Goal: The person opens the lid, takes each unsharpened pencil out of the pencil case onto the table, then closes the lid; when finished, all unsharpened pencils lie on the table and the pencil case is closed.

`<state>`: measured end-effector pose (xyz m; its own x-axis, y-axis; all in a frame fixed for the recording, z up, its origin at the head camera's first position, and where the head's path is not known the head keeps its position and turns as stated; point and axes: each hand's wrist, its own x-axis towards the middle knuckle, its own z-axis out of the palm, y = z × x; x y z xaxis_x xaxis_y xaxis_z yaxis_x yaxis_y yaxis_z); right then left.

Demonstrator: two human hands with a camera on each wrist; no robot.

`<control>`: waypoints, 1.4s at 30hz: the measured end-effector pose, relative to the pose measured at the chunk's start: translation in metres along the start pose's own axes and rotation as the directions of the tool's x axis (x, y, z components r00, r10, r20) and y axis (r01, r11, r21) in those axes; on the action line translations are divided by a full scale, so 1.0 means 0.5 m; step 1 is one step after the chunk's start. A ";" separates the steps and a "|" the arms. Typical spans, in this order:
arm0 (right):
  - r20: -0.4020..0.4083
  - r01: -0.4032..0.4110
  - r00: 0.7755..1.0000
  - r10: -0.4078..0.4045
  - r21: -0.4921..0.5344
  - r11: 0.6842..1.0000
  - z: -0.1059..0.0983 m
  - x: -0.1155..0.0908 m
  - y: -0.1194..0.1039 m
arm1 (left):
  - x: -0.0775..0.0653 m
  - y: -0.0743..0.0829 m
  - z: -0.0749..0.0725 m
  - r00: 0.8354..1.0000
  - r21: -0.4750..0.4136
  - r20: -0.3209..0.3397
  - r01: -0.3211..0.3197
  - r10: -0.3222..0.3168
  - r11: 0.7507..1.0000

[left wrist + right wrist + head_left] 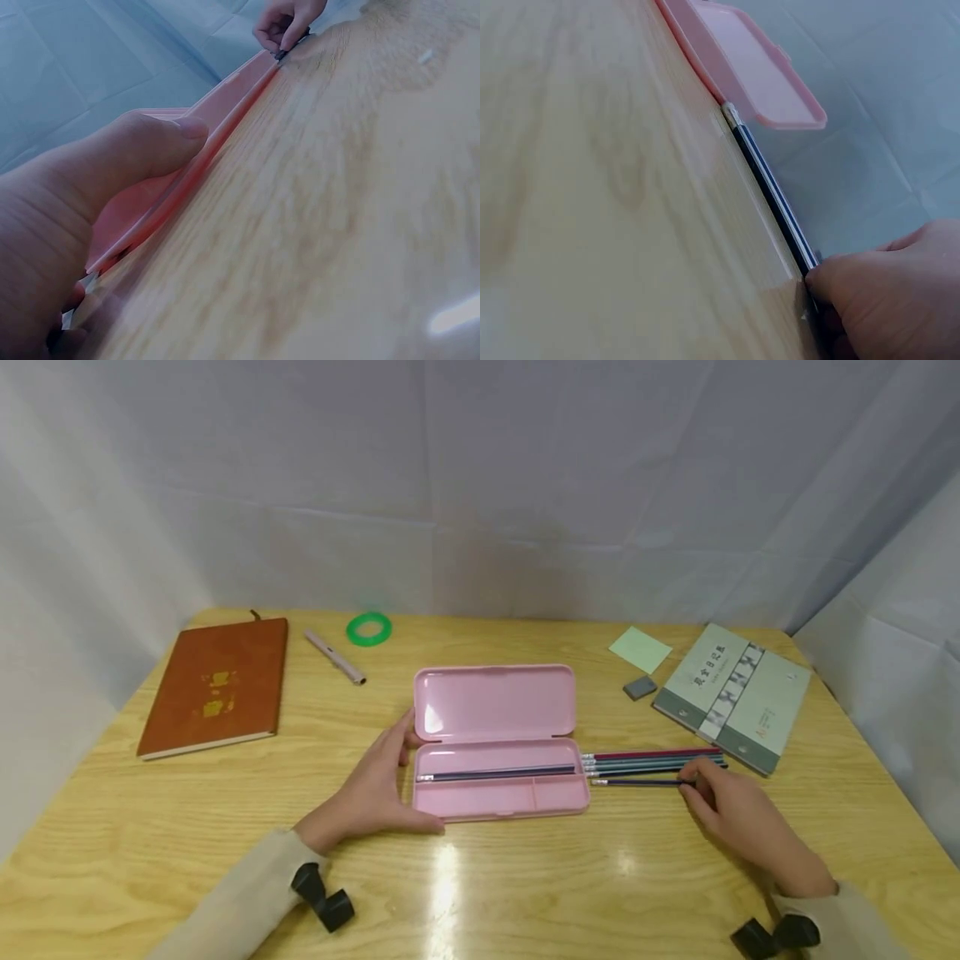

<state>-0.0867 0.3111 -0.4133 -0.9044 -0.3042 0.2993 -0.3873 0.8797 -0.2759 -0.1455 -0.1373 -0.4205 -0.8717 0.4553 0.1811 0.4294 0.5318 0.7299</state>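
A pink pencil case (pixel 495 814) lies with its lid (pixel 495 703) folded back. My left hand (pixel 375 785) holds its left end, with the thumb (pixel 161 142) on the front rim and the fingers round the back corner. Inside the long compartment lie dark pencils (pixel 495 772) with white eraser ends. Beside the case on the right, my right hand (pixel 738 814) pinches the far end of a dark striped pencil (pixel 769 187) between thumb and fingers. That pencil's eraser end points at the case. Just behind it is a bundle of several pencils (pixel 652 760), one of them red.
On the left are a brown notebook (pixel 225 693), a pale pen (pixel 335 657) and a green tape ring (pixel 369 629). A grey eraser (pixel 640 687), a light green paper square (pixel 640 649) and a grey-green book (pixel 738 693) lie at the back right. White cloth (pixel 495 510) hangs behind.
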 end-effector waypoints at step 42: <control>0.475 0.256 0.843 -0.254 0.063 0.965 0.046 0.274 -0.228 | -0.001 -0.001 -0.001 1.000 0.018 -0.005 -0.009 0.009 1.000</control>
<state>-0.1709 0.1608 -0.3620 -0.7487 -0.6534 -0.1115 -0.6160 0.7481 -0.2469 -0.1454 -0.1380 -0.4206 -0.8689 0.4567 0.1906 0.4412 0.5403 0.7166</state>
